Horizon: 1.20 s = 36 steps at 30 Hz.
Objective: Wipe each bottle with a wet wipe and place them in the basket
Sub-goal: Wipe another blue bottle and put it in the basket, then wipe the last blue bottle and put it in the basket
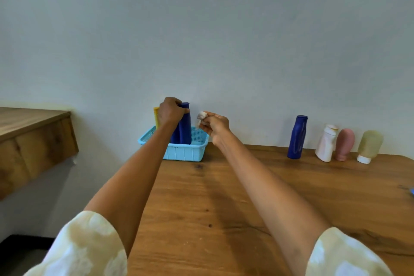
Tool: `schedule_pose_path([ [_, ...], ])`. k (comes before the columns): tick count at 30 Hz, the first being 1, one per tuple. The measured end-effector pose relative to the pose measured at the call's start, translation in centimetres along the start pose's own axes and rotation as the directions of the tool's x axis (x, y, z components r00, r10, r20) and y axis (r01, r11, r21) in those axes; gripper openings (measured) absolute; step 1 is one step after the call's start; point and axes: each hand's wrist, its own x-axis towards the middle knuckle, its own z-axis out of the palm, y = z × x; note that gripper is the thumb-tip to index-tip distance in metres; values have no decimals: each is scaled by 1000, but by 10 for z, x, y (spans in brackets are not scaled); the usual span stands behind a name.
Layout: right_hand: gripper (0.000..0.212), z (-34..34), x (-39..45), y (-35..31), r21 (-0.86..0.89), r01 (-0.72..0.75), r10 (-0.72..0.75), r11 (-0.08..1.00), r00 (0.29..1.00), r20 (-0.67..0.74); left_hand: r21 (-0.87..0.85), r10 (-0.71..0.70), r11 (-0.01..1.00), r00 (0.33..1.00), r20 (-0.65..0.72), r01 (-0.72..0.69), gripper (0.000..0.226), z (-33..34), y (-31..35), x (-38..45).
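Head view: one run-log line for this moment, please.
left hand grips blue bottle upright in basket | right hand pinches wet wipe | four bottles wait on table

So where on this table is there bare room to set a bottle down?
Bare wood runs between the basket and the blue bottle by the wall, and across the near table between the arms. Crowded: the far right, where four bottles stand close, and the basket itself.

From where I stand, no writing, brand or number can be read on anything. The white bottle (326, 143) perhaps carries a small mark near its cap, too blurred to tell.
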Motion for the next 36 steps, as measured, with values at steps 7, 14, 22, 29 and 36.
schedule_pose_path([
  [7, 33, 0, 10, 16, -42, -1, 0, 999, 1000, -19, 154, 144, 979, 989, -34, -137, 32, 23, -12, -1],
  [14, 34, -5, 13, 11, 2, 8, -8, 1000, 999, -45, 359, 290, 895, 957, -20, -264, 30, 31, -12, 0],
  [22, 28, -26, -4, -10, 144, 36, -25, 989, 997, -79, 396, 431, 853, 887, -168, -339, 45, 27, 14, -22],
  [29, 22, -103, -18, -53, 213, 181, -120, 960, 956, -268, -123, 367, 916, 921, -133, -383, 23, 97, 71, -78],
  [36, 19, -176, -4, -108, 96, 319, -258, 943, 881, -396, -184, 269, 958, 910, 315, -220, 45, 196, 132, -108],
])
